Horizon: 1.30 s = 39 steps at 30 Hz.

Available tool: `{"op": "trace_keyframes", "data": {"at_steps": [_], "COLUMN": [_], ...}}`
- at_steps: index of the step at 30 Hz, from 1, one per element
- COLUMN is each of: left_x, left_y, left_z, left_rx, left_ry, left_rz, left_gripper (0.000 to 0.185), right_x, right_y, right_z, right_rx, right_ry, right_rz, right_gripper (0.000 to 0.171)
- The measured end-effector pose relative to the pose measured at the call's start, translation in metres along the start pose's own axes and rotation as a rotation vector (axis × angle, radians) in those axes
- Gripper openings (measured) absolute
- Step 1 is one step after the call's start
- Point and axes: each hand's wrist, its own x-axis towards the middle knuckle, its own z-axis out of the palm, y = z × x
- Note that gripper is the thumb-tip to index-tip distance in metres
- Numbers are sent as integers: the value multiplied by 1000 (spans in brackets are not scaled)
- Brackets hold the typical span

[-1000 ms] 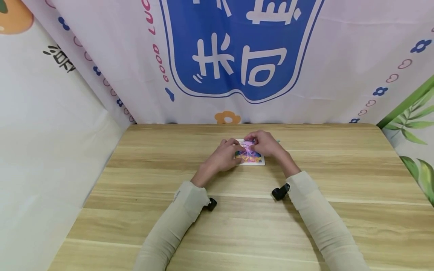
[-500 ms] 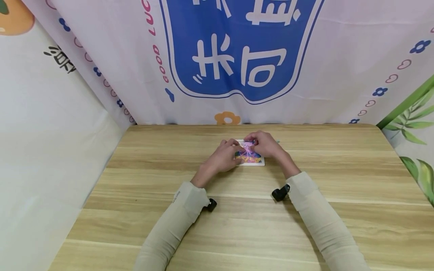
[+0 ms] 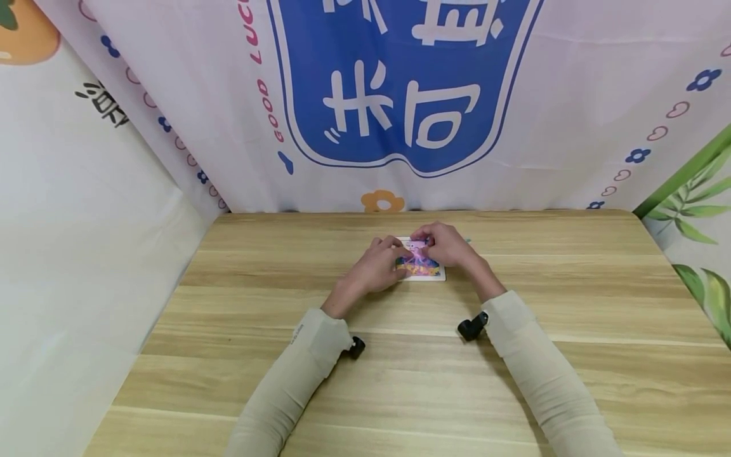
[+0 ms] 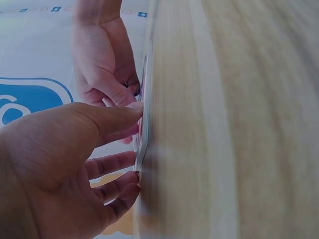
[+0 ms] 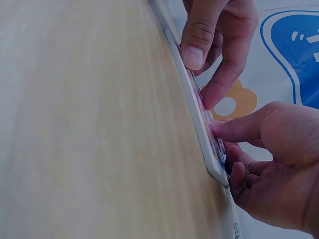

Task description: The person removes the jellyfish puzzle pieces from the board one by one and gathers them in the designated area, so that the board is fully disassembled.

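A small white-bordered board with a colourful picture [image 3: 424,269] lies flat at the far middle of the table, a pink figure on it. My left hand [image 3: 378,265] holds its left side, thumb towards the near corner and fingers towards the far corner. My right hand [image 3: 448,244] is at the far right part, with its thumb [image 5: 224,129] on the picture and its other fingers curled at the edge. The board appears edge-on in the left wrist view. Both hands cover parts of the picture, and whether a loose piece lies under the fingertips is hidden.
The wooden table [image 3: 411,381] meets a printed cloth [image 3: 548,165] just behind the board. Something small and teal [image 3: 468,240] shows to the right of my right hand, mostly hidden. Black wrist cameras [image 3: 471,327] hang at both cuffs.
Both hands and the board keep their places. The head view has tilted very slightly, so the scene sits a little lower.
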Motion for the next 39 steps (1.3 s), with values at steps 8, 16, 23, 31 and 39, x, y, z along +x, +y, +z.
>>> {"op": "trace_keyframes", "data": {"at_steps": [8,16,23,31,39], "left_x": [-1,-1,-2,-3,-4], "left_y": [0,0,1,0,-2], "left_z": [-1,0,1,1,0], "left_rx": [-12,-14,-16,-19,-2], "left_ry": [3,6,9,7,2], "left_rz": [-17,-9,-21,-10,-7], "left_gripper": [42,43,43,43,43], "right_x": [-4,-10,-19,-36,-47], "right_y": [-3,1,24,44,63], "right_z": [-5,-21,-49,-79,-95], "right_rx": [22,56,50,62,77], "right_ry": [-1,14,51,30,7], "right_rz": [20,45,105,172,214], "right_gripper": [33,21,20,26,29]}}
